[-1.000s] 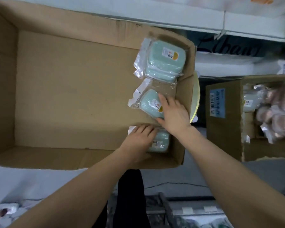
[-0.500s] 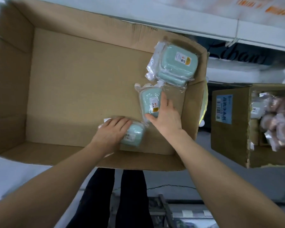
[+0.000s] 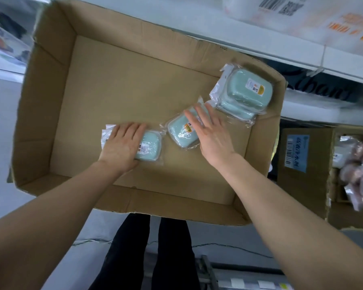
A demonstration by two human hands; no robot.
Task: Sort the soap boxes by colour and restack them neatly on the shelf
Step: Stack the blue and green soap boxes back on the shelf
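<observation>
Nearest, black trousers point(image 3: 134, 254) below the near wall of a large open cardboard carton point(image 3: 50, 114). Two bare forearms reaching over that wall onto the carton floor.

Left hand point(image 3: 122, 146) lying palm-down on a mint-green soap box point(image 3: 150, 146) sealed in a clear plastic bag, fingers point(image 3: 132, 130) together and laid flat across the box's left half and the bag's white flap; pressing rather than gripping, nothing curled around it. Box flat on the carton floor, left of centre, toward the near wall.

Right hand point(image 3: 213, 136) open, fingers point(image 3: 199, 120) spread and straight, resting on or just over the right edge of a second bagged mint-green soap box point(image 3: 181, 132); actual contact hard to tell, nothing clasped. This box lying tilted, just right of the first one, the two bags nearly touching.

Farther back, in the far right corner of the carton, a stack of mint-green soap boxes point(image 3: 245, 95) in bags, white and orange label on top, beside the right wall.

Right of the carton, a smaller cardboard box point(image 3: 302, 185) with a blue barcode label point(image 3: 296, 151), holding blurred pinkish bagged items point(image 3: 358, 170). Beyond, a white shelf edge point(image 3: 281, 53) running across the top.
</observation>
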